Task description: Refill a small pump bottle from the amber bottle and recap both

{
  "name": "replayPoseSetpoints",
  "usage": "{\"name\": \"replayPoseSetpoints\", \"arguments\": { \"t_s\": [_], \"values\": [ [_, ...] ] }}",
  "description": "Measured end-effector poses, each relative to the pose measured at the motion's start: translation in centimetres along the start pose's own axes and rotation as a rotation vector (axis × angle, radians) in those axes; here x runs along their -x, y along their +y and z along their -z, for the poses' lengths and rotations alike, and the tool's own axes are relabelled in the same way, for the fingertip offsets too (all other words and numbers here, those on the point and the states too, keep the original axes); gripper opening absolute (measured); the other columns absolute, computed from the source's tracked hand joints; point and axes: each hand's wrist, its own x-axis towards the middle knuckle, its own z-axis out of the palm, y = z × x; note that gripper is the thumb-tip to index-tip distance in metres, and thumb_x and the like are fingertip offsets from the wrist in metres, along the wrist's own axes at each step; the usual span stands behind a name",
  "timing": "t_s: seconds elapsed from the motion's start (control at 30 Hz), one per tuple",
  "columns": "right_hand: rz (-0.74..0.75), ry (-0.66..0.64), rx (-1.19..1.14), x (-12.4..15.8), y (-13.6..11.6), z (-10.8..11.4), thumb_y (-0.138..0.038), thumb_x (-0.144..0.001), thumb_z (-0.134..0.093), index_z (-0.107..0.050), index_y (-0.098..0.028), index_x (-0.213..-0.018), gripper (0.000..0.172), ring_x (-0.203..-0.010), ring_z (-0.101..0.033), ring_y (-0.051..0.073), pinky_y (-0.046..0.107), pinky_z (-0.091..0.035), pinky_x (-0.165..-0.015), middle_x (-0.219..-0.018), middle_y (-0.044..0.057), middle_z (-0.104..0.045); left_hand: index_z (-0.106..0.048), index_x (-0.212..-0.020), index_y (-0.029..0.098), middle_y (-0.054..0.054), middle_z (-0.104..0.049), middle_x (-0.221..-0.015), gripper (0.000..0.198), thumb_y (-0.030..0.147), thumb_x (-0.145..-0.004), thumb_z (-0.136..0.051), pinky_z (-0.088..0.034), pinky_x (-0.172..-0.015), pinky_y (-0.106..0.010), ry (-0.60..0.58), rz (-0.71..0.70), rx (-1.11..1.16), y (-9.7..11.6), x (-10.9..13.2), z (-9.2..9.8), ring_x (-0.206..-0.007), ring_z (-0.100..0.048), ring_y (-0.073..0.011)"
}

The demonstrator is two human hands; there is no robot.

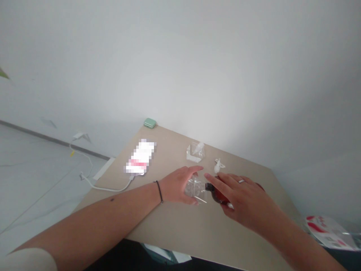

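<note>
My left hand [177, 186] arches over a crumpled clear plastic wrap [194, 191] on the beige table [180, 222], its thumb and fingers on either side of the plastic. My right hand [241, 194], with a ring on one finger, curls over a dark red bottle [218, 196] lying on its side. The bottle's black neck [209, 187] points toward the plastic and nearly meets it. Part of the bottle is hidden under my fingers. A red shape [259, 186] shows behind my right hand, and I cannot tell what it is.
A blurred phone [140, 158] lies at the table's left with a white cable [107, 189] running off the edge to the floor. A small clear packet [195, 153], a white scrap [218, 165] and a green case [150, 123] sit toward the wall. A printed plastic bag [328, 233] lies beyond the right edge.
</note>
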Motion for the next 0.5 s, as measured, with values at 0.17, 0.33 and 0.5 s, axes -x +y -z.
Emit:
{"name": "replayPoseSetpoints", "arguments": {
  "t_s": [0.17, 0.33, 0.5],
  "values": [
    [0.002, -0.018, 0.010, -0.09, -0.06, 0.10, -0.011, -0.071, -0.064, -0.036, -0.032, -0.150, 0.086, -0.094, -0.070, 0.026, 0.038, -0.052, -0.077, -0.117, 0.006, -0.070, -0.032, -0.150, 0.022, -0.015, -0.061, -0.129, 0.107, 0.048, -0.062, -0.088, -0.044, -0.106, -0.054, 0.008, 0.003, -0.003, 0.01, -0.01, -0.05, -0.115, -0.061, -0.0337],
    [0.001, -0.029, 0.020, -0.20, -0.13, 0.32, -0.012, -0.071, -0.064, -0.036, -0.032, -0.150, 0.086, -0.094, -0.070, 0.026, 0.037, -0.052, -0.076, -0.115, 0.006, -0.070, -0.032, -0.150, 0.021, -0.015, -0.062, -0.128, 0.108, 0.049, -0.061, -0.089, -0.044, -0.106, -0.053, 0.006, 0.008, 0.005, 0.00, -0.02, -0.05, -0.116, -0.060, -0.0339],
    [-0.002, -0.048, 0.019, -0.27, -0.15, 0.46, -0.012, -0.072, -0.064, -0.037, -0.033, -0.149, 0.084, -0.093, -0.070, 0.026, 0.038, -0.051, -0.076, -0.113, 0.005, -0.070, -0.033, -0.149, 0.018, -0.016, -0.061, -0.128, 0.107, 0.048, -0.062, -0.088, -0.044, -0.106, -0.053, 0.007, 0.004, 0.008, 0.12, -0.03, 0.03, -0.117, -0.060, -0.0345]
  ]
}}
